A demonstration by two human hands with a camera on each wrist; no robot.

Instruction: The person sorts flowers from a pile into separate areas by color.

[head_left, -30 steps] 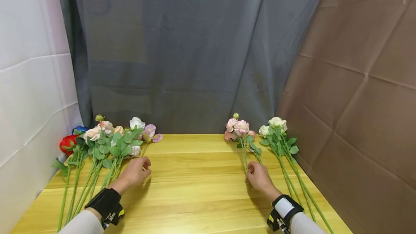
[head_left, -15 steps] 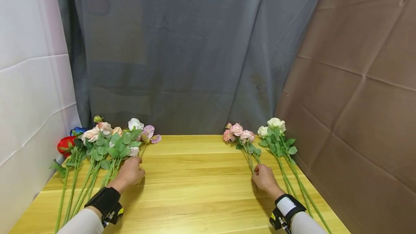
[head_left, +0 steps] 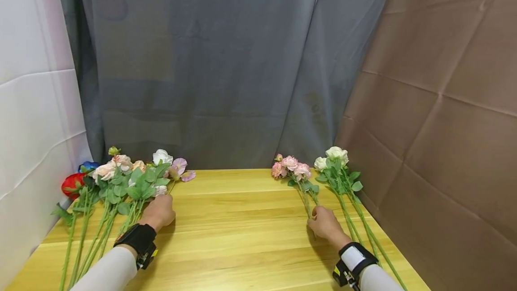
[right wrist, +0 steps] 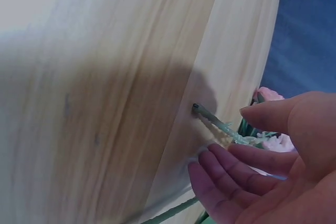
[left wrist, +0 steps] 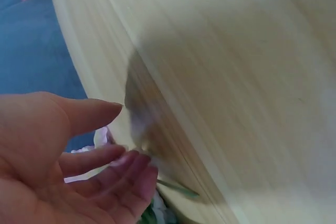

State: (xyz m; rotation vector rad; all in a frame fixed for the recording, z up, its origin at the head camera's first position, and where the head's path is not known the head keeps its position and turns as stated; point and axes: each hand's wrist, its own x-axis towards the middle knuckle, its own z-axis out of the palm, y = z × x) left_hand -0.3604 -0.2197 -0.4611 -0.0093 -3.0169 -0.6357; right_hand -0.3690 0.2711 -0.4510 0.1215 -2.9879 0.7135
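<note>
In the head view, my left hand point(head_left: 159, 213) is low over the table, by the stem of a purple flower point(head_left: 179, 165). The left wrist view shows its thumb apart from relaxed fingers point(left wrist: 97, 160), with a short green stem end point(left wrist: 181, 188) showing past the fingertips. My right hand point(head_left: 325, 224) is at the lower stems of the pink peony-like flowers point(head_left: 302, 171), which lie on the wood. In the right wrist view, a cut stem point(right wrist: 207, 115) lies between the parted thumb and fingers; no grip shows.
Left of my left hand lie peach roses point(head_left: 106, 171), a white rose point(head_left: 162, 156), a red flower point(head_left: 72, 185) and a blue one point(head_left: 88, 165). White roses point(head_left: 336, 154) with long stems lie at right. A grey curtain point(head_left: 210, 80) hangs behind the wooden table point(head_left: 234, 237).
The pink flower in my right hand has come down to lie beside the other pink ones, and that hand has loosened. My left hand has moved in toward the purple flower's stem.
</note>
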